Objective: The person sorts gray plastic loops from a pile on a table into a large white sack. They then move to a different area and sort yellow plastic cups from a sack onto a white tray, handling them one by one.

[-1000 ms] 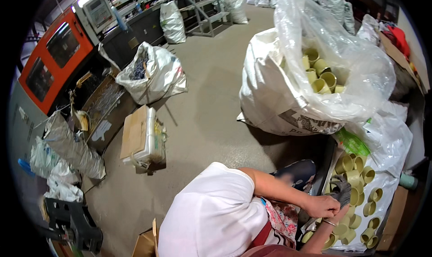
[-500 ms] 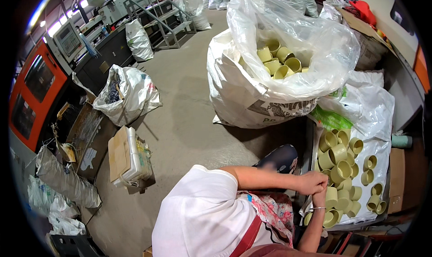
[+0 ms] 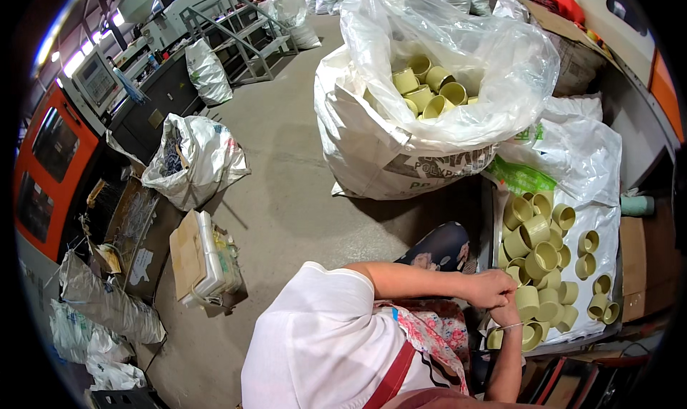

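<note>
My left hand (image 3: pixel 490 289) and my right hand (image 3: pixel 507 312) are closed and meet over the near-left edge of a tray covered in white plastic sheeting (image 3: pixel 590 216). Whatever they grip between them is hidden by the fingers. Right beside them lies a heap of pale yellow-green plastic cups (image 3: pixel 542 259), or short round sleeves, some on their sides and some showing open mouths. Several more of these pieces (image 3: pixel 588 241) form a looser column on the sheeting to the right. A bracelet circles my right wrist.
Beyond the tray stands a large white woven sack (image 3: pixel 401 151) with a clear liner, holding more such pieces. A taped cardboard-and-plastic bundle (image 3: pixel 204 259) sits on the floor at left. Past it are an open white sack (image 3: pixel 204 158), an orange machine (image 3: pixel 57 166) and metal steps (image 3: pixel 247 37).
The whole view has shifted slightly, so most things sit a little further left. My hands stay together by the heap, with the right wrist turned slightly.
</note>
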Demonstrator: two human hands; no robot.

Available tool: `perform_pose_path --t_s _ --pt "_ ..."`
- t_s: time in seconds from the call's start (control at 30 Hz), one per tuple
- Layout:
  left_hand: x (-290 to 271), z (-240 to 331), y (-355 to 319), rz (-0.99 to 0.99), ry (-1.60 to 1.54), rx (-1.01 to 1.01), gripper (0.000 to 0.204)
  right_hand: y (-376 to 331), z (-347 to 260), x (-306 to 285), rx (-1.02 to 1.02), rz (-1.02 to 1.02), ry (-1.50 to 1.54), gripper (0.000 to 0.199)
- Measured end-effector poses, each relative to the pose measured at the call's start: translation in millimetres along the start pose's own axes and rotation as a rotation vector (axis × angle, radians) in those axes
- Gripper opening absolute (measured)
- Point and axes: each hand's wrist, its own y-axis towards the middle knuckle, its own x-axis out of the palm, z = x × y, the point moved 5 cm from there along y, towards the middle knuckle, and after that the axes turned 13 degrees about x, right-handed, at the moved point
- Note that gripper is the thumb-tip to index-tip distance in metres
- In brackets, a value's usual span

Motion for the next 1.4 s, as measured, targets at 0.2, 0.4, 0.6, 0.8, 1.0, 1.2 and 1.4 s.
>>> perform_pose_path --t_s 0.2,0.4,0.6,0.8,1.0,1.2,1.4 --pt "0 3 6 0.004 0.075 0.088 0.014 29 54 -14 -0.044 -0.065 0.010 0.042" --pt "-29 6 10 0.202 0.132 0.230 0.029 31 38 -17 -0.069 0.045 0.814 0.036" --pt "-43 -46 -6 0.394 0.019 -0.040 0.051 -1 -55 -26 -0.072 -0.049 1.568 0.044" --pt "-50 -82 5 0.534 -0.131 -0.222 0.022 -14 -63 -19 -0.330 -0.322 1.515 0.050" --pt "-68 -51 7 0.806 0.176 -0.026 0.021 -23 -82 -31 -0.316 -0.110 1.667 0.057" --pt "3 -29 -5 0.376 -0.214 -0.021 0.023 -6 -82 -39 -0.400 -0.028 1.728 0.059" --pt "5 -51 -5 0.276 -0.101 0.025 0.019 -5 -90 -33 -0.380 0.068 1.761 0.057"
